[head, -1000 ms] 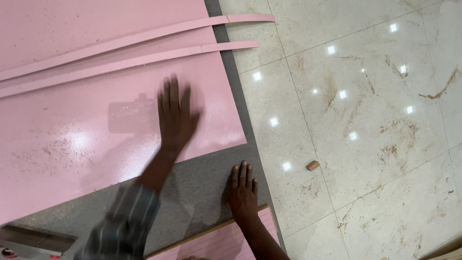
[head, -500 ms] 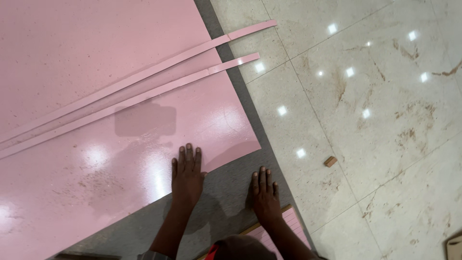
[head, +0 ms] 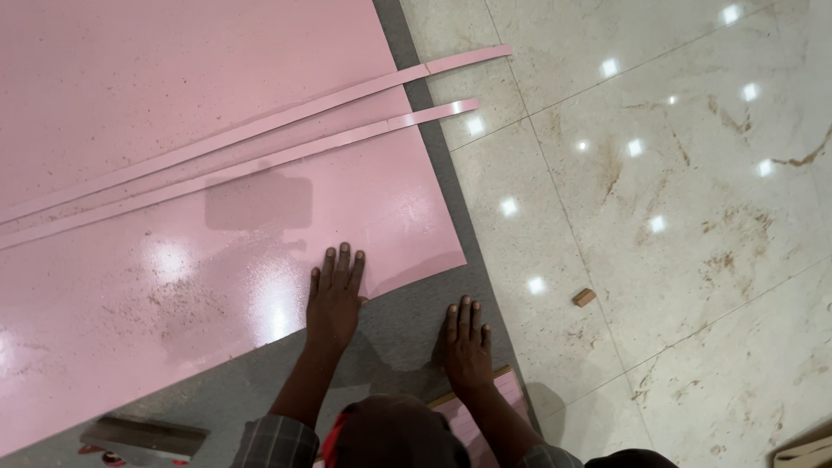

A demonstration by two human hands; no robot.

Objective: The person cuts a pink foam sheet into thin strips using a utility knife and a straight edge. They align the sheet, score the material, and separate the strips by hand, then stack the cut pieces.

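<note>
**Sheet edge under flat palms: slip and scratch risks**

Nearest me, my right hand [head: 468, 345] lies open and flat, fingers spread, on the grey board [head: 407, 325] that sits under everything, just beside a pink-faced offcut with a wooden edge [head: 498, 390]. It grips nothing. My left hand [head: 334, 295] is open too, palm down across the near edge of the large glossy pink laminate sheet [head: 173, 173], fingertips on the pink, heel towards the grey.

From here I judge the main hazard to be that edge: a thin laminate edge can cut a palm if the hand slides along it. The sheet is glossy and dusted with brown sawdust [head: 147, 299], so a flat palm may skid, and grit pressed beneath it could scratch the finish.

Further out, two long narrow pink laminate strips [head: 260, 147] lie loose across the sheet, their ends overhanging the polished beige marble floor [head: 659, 217]. Any shove of the sheet could send them sliding off. A small wooden chip [head: 583, 297] lies on the floor, well apart.
</note>
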